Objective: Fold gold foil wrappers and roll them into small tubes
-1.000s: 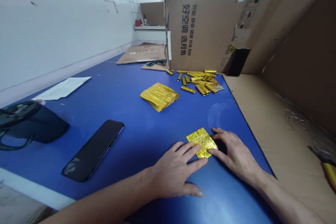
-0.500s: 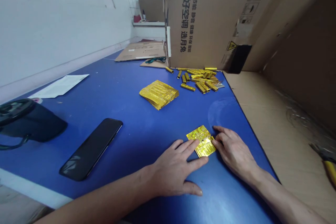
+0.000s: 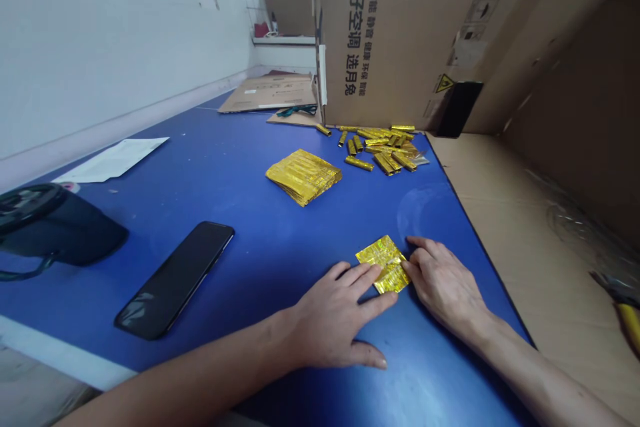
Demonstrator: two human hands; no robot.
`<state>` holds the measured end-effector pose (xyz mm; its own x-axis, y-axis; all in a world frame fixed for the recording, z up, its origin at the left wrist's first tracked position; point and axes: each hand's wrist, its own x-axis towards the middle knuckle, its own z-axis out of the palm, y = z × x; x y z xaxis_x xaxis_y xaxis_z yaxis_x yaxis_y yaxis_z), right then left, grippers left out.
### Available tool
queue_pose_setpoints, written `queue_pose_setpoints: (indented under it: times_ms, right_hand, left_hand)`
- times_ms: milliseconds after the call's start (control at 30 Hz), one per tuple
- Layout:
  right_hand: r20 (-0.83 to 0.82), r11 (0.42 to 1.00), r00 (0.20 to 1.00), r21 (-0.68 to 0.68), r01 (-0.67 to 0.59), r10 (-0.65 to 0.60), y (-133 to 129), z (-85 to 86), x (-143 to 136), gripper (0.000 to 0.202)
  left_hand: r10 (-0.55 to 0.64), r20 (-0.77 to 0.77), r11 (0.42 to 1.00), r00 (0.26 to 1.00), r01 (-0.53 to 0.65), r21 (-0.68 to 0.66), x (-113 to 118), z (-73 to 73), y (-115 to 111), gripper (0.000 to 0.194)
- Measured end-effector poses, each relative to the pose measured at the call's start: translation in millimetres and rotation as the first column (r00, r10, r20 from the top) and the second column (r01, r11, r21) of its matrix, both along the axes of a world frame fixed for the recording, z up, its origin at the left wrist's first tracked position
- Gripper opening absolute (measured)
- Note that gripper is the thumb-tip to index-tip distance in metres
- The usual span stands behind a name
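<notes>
Gold foil square (image 3: 384, 257) on the blue table (image 3: 280, 240), lower half of the frame, right of centre.
The left hand (image 3: 333, 320) lies spread, fingertips at the square's left side; the right hand (image 3: 447, 280), fingers bent, touches its right edge, though pinching I cannot tell. A gold stack (image 3: 303, 175) sits mid-frame, gold rolls (image 3: 387, 162) above right, a phone (image 3: 175, 280) lower left, a dark mug (image 3: 75, 230) far left.

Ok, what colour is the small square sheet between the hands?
The small square sheet is shiny gold, with a crinkled, glinting surface. It shows best in the head view.
</notes>
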<state>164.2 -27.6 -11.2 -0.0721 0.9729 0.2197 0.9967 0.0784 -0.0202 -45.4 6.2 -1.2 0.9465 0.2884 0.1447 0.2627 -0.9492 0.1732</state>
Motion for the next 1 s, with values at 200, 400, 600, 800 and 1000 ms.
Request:
queue_pose_setpoints:
  times_ms: [200, 400, 600, 800, 1000]
  right_hand:
    - [-0.015, 1.0, 1.0, 0.029, -0.006, 0.007, 0, 0.0, -1, 0.021]
    - [-0.005, 1.0, 1.0, 0.026, -0.015, 0.015, 0, -0.8, 0, 0.02]
    - [-0.042, 0.999, 0.999, 0.053, -0.009, 0.012, 0, -2.8, -1, 0.018]
    - [-0.054, 0.991, 0.998, 0.126, 0.05, -0.044, 0, -5.3, 8, 0.023]
    - [-0.016, 0.984, 0.991, 0.121, 0.13, -0.129, 3, -0.1, 20, 0.038]
  left_hand:
    - [0.018, -0.03, 1.0, 0.999, -0.018, -0.004, 0, -0.5, -1, 0.072]
    - [0.013, -0.041, 1.0, 0.999, -0.013, -0.009, 0, -0.1, -2, 0.071]
    - [0.014, -0.044, 1.0, 0.999, -0.014, -0.001, 1, -0.9, -1, 0.073]
    - [0.017, -0.05, 1.0, 0.999, -0.017, -0.004, 1, 0.9, -1, 0.074]
    - [0.079, -0.043, 0.997, 0.996, -0.079, 0.0, 4, -0.6, -8, 0.076]
